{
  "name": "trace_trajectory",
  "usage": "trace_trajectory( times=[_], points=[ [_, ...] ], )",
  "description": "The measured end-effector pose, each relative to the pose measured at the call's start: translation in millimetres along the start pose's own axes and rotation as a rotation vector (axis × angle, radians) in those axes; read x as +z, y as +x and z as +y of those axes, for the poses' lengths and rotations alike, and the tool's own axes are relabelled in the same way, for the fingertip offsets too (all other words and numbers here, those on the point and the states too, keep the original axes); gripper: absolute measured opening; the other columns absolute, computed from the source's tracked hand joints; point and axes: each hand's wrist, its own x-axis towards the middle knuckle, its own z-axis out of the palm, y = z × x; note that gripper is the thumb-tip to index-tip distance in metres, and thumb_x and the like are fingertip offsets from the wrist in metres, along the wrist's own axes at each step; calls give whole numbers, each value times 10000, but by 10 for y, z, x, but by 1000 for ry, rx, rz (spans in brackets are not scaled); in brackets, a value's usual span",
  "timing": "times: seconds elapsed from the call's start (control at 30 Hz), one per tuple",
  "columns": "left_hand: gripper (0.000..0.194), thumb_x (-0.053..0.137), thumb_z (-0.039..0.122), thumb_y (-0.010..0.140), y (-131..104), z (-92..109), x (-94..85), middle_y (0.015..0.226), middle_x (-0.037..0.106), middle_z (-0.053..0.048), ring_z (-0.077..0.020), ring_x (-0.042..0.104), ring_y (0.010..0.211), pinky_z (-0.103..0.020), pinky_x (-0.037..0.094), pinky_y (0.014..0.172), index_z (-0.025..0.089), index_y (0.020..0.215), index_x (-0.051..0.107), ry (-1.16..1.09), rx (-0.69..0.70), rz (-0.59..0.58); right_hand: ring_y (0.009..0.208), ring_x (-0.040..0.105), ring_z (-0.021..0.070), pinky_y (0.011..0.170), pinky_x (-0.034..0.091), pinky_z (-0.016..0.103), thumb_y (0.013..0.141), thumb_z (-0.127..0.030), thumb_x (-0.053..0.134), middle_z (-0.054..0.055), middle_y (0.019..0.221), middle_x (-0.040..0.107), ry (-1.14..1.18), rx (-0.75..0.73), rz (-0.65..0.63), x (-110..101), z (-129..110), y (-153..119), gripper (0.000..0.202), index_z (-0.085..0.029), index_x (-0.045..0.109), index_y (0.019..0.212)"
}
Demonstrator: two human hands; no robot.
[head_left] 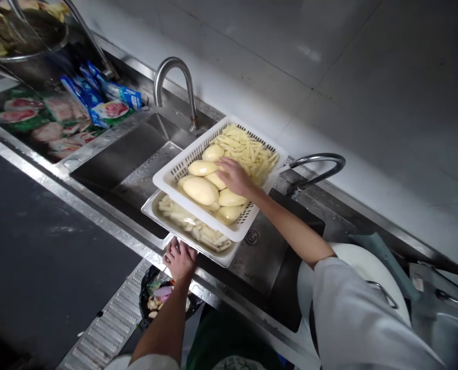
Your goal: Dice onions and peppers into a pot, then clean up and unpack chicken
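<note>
A white plastic basket [163, 181] holds whole peeled potatoes [200, 191] toward the near left and cut potato strips [244, 146] at the far end. It sits on a metal tray [224, 261] with pale cut pieces [194, 226] in liquid. My right hand [234, 177] reaches into the basket, fingers stretched over the potatoes beside the strips; its fingertips touch a potato, without a visible grip. Below the tray, my left hand [179, 258] rests at the sink's front edge, fingers apart. Some of its fingertips are in shadow under the tray.
Steel sink basins [144, 164] lie under and beside the tray, with curved faucets [172, 64] behind. Packaged meat [62, 123] and blue packets [86, 92] fill the left basin. A black-lined waste bin [146, 293] stands below; a round white lid [362, 262] is at right.
</note>
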Motion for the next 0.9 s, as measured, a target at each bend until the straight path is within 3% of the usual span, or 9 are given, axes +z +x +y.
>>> trace_trajectory(
  times=[0.1, 0.17, 0.23, 0.37, 0.53, 0.63, 0.73, 0.83, 0.9],
  points=[
    [474, 455, 336, 991, -4, -14, 20, 1573, 504, -241, -414, 402, 1476, -642, 303, 1176, 104, 1364, 634, -17, 7, 5, 1132, 690, 253, 1041, 553, 415, 1051, -507, 345, 116, 1161, 741, 128, 173, 343, -308, 383, -562, 488, -207, 722, 1124],
    [468, 455, 336, 992, -4, -13, 17, 1571, 503, -244, -416, 403, 1478, -643, 302, 1178, 105, 1355, 637, -17, 2, 0, 927, 719, 246, 884, 609, 412, 1011, -566, 398, 91, 943, 735, 189, 359, 542, -545, 684, -915, 459, -217, 694, 971],
    [460, 448, 331, 991, -2, -8, 8, 1561, 510, -249, -418, 408, 1472, -647, 309, 1170, 105, 1339, 645, -13, 2, -3, 787, 711, 228, 713, 621, 379, 980, -627, 428, 63, 865, 707, 313, 549, 678, -786, 959, -1111, 450, -230, 641, 980],
    [467, 443, 333, 979, 1, 6, -2, 1545, 518, -262, -428, 404, 1462, -664, 317, 1151, 101, 1332, 642, -2, 4, 17, 694, 713, 176, 524, 573, 266, 973, -703, 458, 14, 930, 696, 586, 660, 708, -1098, 1274, -937, 482, -278, 515, 1193],
    [457, 392, 350, 980, 3, 17, 0, 1504, 543, -276, -424, 435, 1429, -656, 329, 1128, 92, 1244, 662, 65, 27, 43, 735, 732, 159, 526, 565, 233, 989, -754, 403, 19, 1018, 673, 548, 608, 741, -1135, 1445, -445, 576, -264, 486, 1280],
    [439, 396, 345, 970, 12, 16, -1, 1499, 546, -274, -434, 439, 1420, -660, 338, 1107, 104, 1212, 671, 74, 30, 57, 839, 741, 184, 643, 603, 279, 1029, -692, 371, 56, 1053, 705, 384, 574, 513, -1127, 1617, -576, 563, -212, 582, 1233],
    [434, 412, 348, 956, 23, 18, -11, 1488, 547, -280, -448, 444, 1410, -662, 341, 1095, 101, 1199, 674, 68, 32, 58, 1057, 724, 254, 900, 593, 393, 1039, -497, 495, 117, 1102, 748, -35, 638, 172, -1072, 1820, -1038, 384, -178, 684, 1136],
    [438, 411, 353, 951, 29, 21, -12, 1456, 560, -287, -456, 455, 1387, -663, 345, 1083, 95, 1186, 676, 70, 32, 52, 1247, 658, 365, 1026, 513, 523, 1001, -338, 573, 237, 1281, 707, -493, 845, -97, -927, 1971, -1500, 356, -134, 672, 1276],
    [437, 407, 353, 952, 30, 18, -6, 1438, 568, -287, -457, 469, 1361, -666, 352, 1071, 98, 1188, 672, 72, 32, 56, 1269, 651, 390, 1013, 509, 529, 983, -245, 572, 286, 1319, 681, -597, 897, -261, -787, 2035, -1679, 474, -105, 576, 1436]
  ],
)
